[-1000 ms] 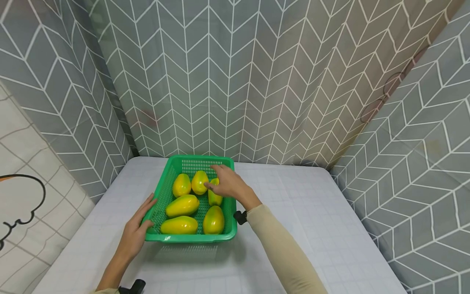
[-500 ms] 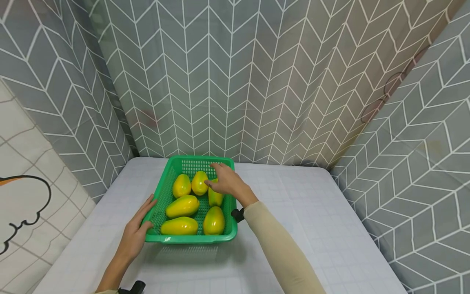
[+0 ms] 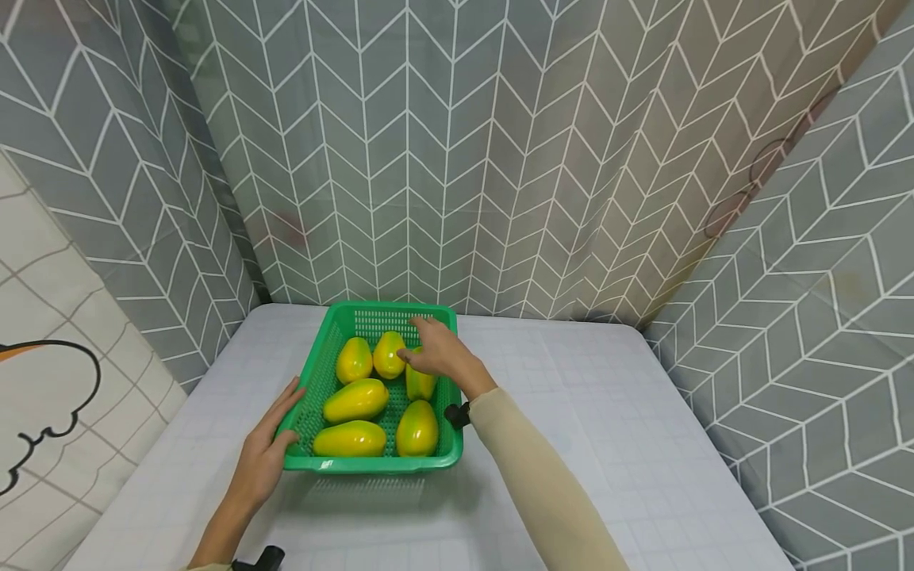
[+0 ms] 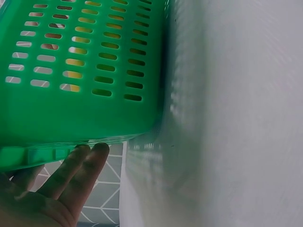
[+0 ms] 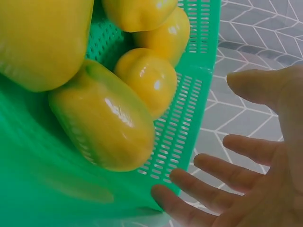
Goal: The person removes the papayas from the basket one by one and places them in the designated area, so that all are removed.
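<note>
A green perforated plastic basket [image 3: 371,465] stands on the table with several glossy yellow-green papayas [image 3: 355,400] in it. My left hand [image 3: 259,456] rests at the basket's left rim near the front corner. In the left wrist view its straight fingers [image 4: 87,177] touch the rim from outside. Over the basket's right side hovers my right hand [image 3: 444,353], fingers spread and holding nothing. It partly hides one papaya [image 3: 421,384] below it. The right wrist view shows this spread hand [image 5: 246,184] apart from the nearest papaya [image 5: 106,118].
A pale checked cloth covers the table [image 3: 571,412], which extends right of the basket. Grey patterned curtains [image 3: 457,159] hang close behind it and along both sides. A white grid-pattern cloth [image 3: 64,357] lies at the left.
The right forearm has shifted slightly left while its hand stays over the same papaya. The left hand, basket and papayas keep their places.
</note>
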The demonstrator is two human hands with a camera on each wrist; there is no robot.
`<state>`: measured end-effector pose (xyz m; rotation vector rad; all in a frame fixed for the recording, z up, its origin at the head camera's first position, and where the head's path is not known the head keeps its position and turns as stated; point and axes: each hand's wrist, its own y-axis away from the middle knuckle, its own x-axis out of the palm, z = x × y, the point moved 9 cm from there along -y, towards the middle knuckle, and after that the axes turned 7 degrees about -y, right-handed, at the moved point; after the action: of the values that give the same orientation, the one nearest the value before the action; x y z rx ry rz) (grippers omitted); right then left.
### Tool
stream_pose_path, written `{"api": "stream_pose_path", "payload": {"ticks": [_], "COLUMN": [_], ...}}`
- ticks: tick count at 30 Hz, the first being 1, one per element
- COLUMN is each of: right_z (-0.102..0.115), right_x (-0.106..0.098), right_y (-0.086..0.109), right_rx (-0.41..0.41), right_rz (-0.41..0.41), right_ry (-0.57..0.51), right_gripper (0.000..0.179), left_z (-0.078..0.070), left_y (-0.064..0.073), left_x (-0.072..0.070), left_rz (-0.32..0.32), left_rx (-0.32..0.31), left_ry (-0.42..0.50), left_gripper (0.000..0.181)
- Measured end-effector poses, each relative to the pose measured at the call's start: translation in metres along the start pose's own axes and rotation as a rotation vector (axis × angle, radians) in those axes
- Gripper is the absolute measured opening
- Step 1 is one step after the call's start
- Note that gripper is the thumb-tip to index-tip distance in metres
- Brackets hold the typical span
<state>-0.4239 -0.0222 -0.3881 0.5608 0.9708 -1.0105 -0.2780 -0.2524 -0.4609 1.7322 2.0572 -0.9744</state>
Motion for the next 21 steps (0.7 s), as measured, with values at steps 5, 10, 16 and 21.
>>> {"api": "stream_pose_path", "payload": {"ticks": [5,10,16,21], "right_z": [-0.004,-0.005,-0.007,-0.009], "right_x": [0.006,0.012,0.018,0.024], "right_y": [-0.004,-0.006,-0.009,-0.011], "right_rx": [0.03,0.048,0.067,0.081], "right_rz": [0.017,0.042,0.065,0.096], "right_ry": [-0.006,-0.014,-0.006,0.01], "right_gripper": [0.071,0.071,0.068,0.069], "left_z": [-0.001,-0.001,-0.001,-0.001], "left_y": [0.0,0.0,-0.001,-0.001], "left_x": [0.0,0.0,-0.001,0.0], "left_rz": [-0.011,-0.015,-0.026,-0.027], "left_rx": [0.009,0.011,0.023,0.029], "left_ry": [0.013,0.017,0.018,0.019], "left_gripper": [0.058,0.057,0.058,0.058]}}
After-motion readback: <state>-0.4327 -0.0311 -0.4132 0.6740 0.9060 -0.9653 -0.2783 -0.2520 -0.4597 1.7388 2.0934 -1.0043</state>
